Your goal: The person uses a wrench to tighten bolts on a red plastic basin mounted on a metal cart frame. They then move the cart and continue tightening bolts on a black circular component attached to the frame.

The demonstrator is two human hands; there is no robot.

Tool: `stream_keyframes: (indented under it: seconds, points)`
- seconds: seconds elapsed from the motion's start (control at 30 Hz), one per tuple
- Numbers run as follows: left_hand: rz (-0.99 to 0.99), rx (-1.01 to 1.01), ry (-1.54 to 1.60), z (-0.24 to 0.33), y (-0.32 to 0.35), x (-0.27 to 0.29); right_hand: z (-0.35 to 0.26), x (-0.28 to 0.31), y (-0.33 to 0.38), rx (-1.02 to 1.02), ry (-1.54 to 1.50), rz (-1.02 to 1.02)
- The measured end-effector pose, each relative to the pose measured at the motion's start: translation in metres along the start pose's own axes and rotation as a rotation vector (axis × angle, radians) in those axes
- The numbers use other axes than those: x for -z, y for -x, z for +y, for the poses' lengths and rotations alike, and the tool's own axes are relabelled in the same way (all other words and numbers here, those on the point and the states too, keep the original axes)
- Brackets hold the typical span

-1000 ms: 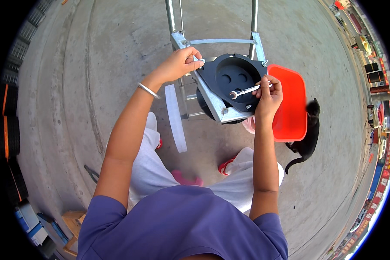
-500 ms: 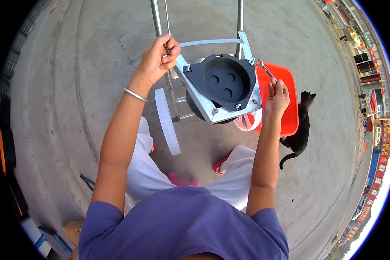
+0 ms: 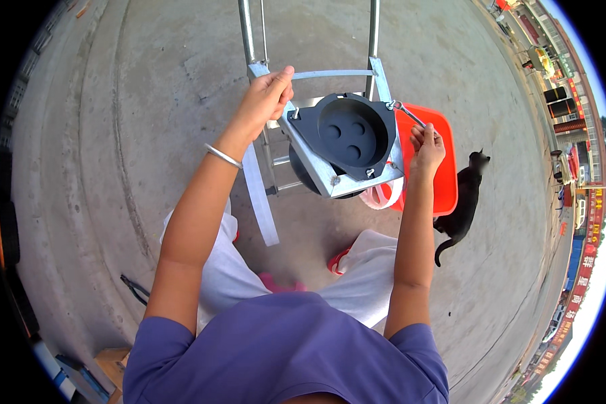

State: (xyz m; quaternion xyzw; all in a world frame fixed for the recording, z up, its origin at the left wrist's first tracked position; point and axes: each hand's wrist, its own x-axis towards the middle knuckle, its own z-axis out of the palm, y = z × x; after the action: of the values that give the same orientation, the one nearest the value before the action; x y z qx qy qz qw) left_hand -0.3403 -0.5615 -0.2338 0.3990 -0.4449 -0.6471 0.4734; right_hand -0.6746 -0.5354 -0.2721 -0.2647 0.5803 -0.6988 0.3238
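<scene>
A black triangular plate with a round recessed cup (image 3: 351, 131) is bolted onto a silver metal frame (image 3: 323, 176). My right hand (image 3: 427, 149) pinches a small wrench (image 3: 411, 115), its far end at the bolt on the plate's right corner. My left hand (image 3: 266, 104) is closed at the frame's left bar, thumb on top; what lies inside the fingers is hidden. Two more bolts stand at the plate's left corner (image 3: 295, 114) and near corner (image 3: 370, 174).
Under the frame's right side is a red plastic basin (image 3: 444, 161), with a pale ring-shaped strap (image 3: 382, 196) beside it. A black cat (image 3: 463, 205) is on the concrete to the right. A pale curved strip (image 3: 259, 195) hangs left of the frame. Metal poles (image 3: 374, 30) extend away from me.
My left hand has turned and come down onto the frame's left side, hiding the small dark thing seen in its fingers. The wrench end has moved left onto the right corner bolt.
</scene>
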Motion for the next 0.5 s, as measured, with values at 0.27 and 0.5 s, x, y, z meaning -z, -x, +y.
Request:
stream_keyframes:
  seconds: [0.27, 0.5]
  points:
    - [-0.026, 0.006, 0.005, 0.003, 0.000, 0.001, -0.036, -0.028, -0.040, 0.468, 0.480, -0.221]
    - [-0.023, -0.007, 0.040, 0.007, 0.004, -0.001, -0.041, -0.084, -0.031, 0.358, 1.788, -0.586]
